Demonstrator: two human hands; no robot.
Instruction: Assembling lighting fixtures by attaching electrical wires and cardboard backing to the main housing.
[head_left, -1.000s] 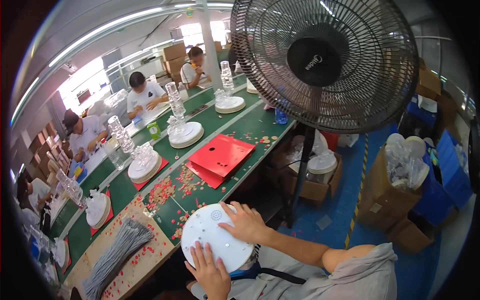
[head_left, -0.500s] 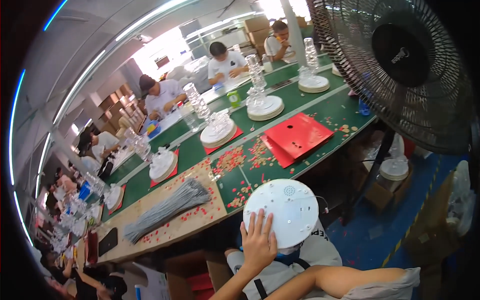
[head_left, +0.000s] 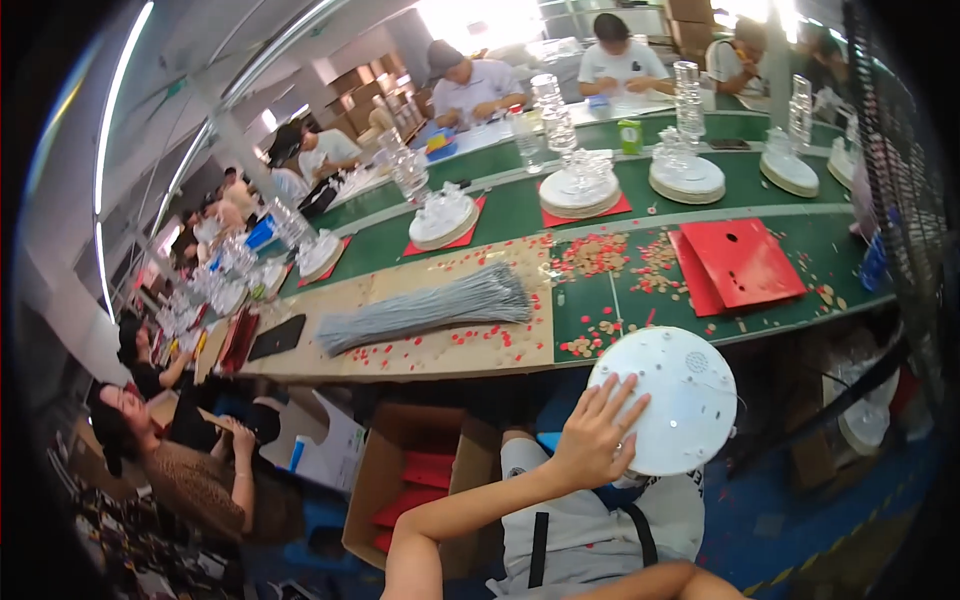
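Observation:
In front of my body is a round white base (head_left: 685, 415), its broad face toward me. That face has small studs, holes and a dotted grille, and a thin wire hangs at its right edge. My left hand (head_left: 600, 430) lies on the base's left part with fingers spread and stretched over the face. Along the lower edge my right forearm (head_left: 660, 580) comes in, but the right hand is hidden, so I cannot see its fingers.
The green and tan worktable (head_left: 450, 368) bears a grey wire bundle (head_left: 430, 308), red folded sheets (head_left: 745, 265), scattered red and tan discs (head_left: 595, 255) and white bases with clear stacked pieces (head_left: 580, 190). A black fan (head_left: 900, 150) stands right. Below is a carton (head_left: 405, 430); co-workers sit around.
My view has swung right-to-left, so the table, fan and people sit further right in the picture. The left hand stays on the white base; more of the left arm and the carton shows.

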